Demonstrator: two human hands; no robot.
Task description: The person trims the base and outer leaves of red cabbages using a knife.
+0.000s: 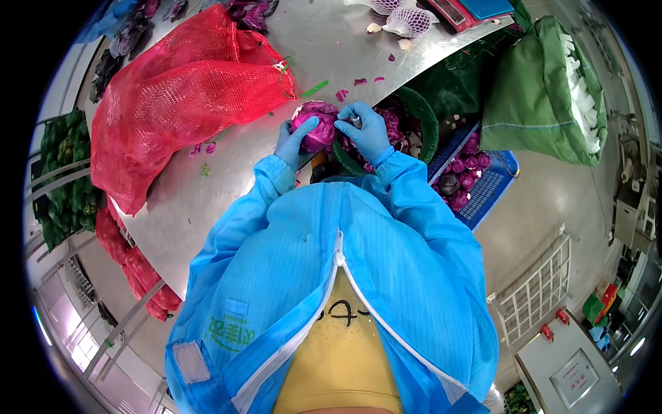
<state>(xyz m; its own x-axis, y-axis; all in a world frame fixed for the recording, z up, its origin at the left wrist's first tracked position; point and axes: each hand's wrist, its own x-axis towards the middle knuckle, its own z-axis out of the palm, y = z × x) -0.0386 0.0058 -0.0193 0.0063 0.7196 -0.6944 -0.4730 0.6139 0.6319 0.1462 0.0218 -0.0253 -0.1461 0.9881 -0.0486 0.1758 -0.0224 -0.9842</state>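
Observation:
A purple-red cabbage (316, 127) is held at the edge of the metal table, in front of my chest. My left hand (296, 142), in a blue glove, is closed around its left side with the thumb on top. My right hand (367, 131), also gloved in blue, is at the cabbage's right side. Its fingers grip a small tool with a dark end (356, 121); most of the tool is hidden by the hand. Purple leaves lie in a green-rimmed container (426, 124) just right of and below my right hand.
A full red mesh bag (165, 103) lies on the metal table (238, 162) at left. At right, a blue crate (495, 185) holds several small purple cabbages beside a green sack (531, 103). White foam nets (408, 21) and leaf scraps lie at the back.

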